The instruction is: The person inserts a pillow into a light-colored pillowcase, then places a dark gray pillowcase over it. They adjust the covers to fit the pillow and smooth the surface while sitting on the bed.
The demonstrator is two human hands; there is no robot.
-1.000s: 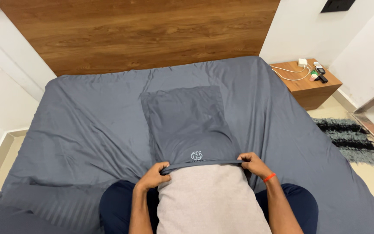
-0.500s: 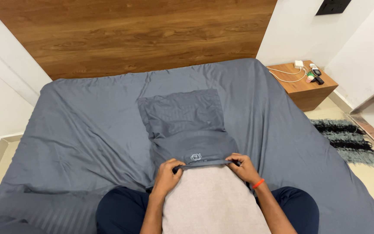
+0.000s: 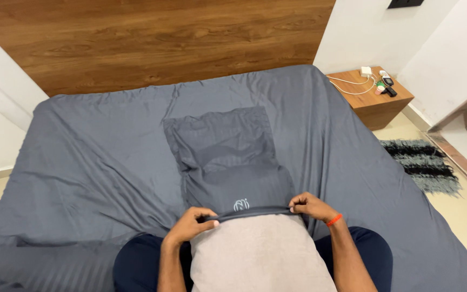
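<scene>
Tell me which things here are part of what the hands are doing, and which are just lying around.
In use:
left hand
right hand
dark grey pillowcase
beige pillow

Lying about:
bedside table with white charger and small items
striped rug
grey bedsheet

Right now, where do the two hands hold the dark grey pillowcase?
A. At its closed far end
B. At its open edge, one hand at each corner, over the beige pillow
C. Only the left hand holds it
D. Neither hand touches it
B: the left hand and the right hand each grip one end of the open edge of the pillowcase, stretched across the beige pillow.
</scene>
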